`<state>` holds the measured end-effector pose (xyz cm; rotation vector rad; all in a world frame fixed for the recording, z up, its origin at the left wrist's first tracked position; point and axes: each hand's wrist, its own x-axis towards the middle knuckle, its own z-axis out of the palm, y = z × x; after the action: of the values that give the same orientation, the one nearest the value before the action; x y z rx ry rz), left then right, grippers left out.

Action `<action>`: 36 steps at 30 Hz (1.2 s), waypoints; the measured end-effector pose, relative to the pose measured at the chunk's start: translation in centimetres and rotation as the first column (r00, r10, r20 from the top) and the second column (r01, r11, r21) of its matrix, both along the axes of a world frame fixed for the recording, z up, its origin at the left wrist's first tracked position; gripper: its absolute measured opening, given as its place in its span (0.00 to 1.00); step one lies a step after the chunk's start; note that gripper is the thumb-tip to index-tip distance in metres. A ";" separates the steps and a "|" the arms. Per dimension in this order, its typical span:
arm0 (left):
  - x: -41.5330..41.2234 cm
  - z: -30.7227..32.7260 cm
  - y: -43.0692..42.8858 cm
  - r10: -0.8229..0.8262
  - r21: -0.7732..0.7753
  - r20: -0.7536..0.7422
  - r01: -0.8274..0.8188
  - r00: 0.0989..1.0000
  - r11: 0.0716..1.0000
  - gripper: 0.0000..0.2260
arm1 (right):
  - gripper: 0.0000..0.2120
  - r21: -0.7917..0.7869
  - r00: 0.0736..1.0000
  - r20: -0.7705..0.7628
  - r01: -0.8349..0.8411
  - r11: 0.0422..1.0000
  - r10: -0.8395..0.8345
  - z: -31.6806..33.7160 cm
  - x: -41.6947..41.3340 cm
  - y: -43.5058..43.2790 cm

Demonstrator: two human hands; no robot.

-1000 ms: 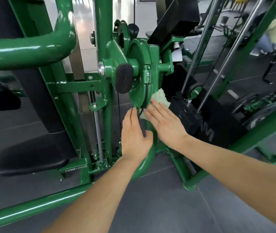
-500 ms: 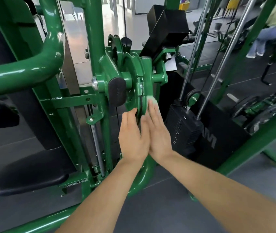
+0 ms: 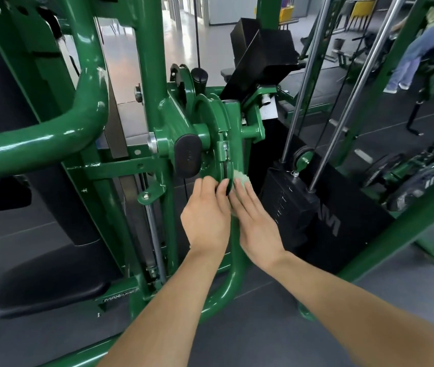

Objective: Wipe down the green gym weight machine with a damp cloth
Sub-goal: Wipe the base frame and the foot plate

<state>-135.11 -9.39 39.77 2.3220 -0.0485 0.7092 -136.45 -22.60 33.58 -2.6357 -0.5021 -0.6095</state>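
Two hands | right hand (image 3: 256, 223) fingers flat on cloth (image 3: 241, 178) | grey gym floor (image 3: 276, 313)

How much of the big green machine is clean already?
Hard to tell what is done: the green paint shines everywhere, wiped or not. Right now the right hand presses a pale green cloth against the round green cam, while the left hand touches the cam's edge. The curved bar, the frame post and the black seat pad probably come next.
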 end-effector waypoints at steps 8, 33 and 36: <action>0.3 -0.4 -0.1 -0.003 -0.007 0.071 0.004 0.997 1.000 0.16 | 0.39 -0.016 0.988 0.151 -0.021 1.000 0.023 10.6 7.9 -0.6; 0.3 -0.1 0.0 -0.016 -0.013 0.016 0.016 1.000 1.000 0.17 | 0.37 -0.048 0.994 0.113 0.017 0.999 -0.011 8.9 5.6 0.3; -0.3 1.2 0.1 -0.033 -0.003 -0.117 0.032 0.993 0.999 0.15 | 0.29 -0.127 0.998 0.004 -0.063 0.990 0.064 6.2 2.5 -0.4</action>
<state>-135.41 -9.31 40.95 2.3522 -0.0331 0.5562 -133.94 -23.00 39.82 -2.7246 -0.6448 -0.5865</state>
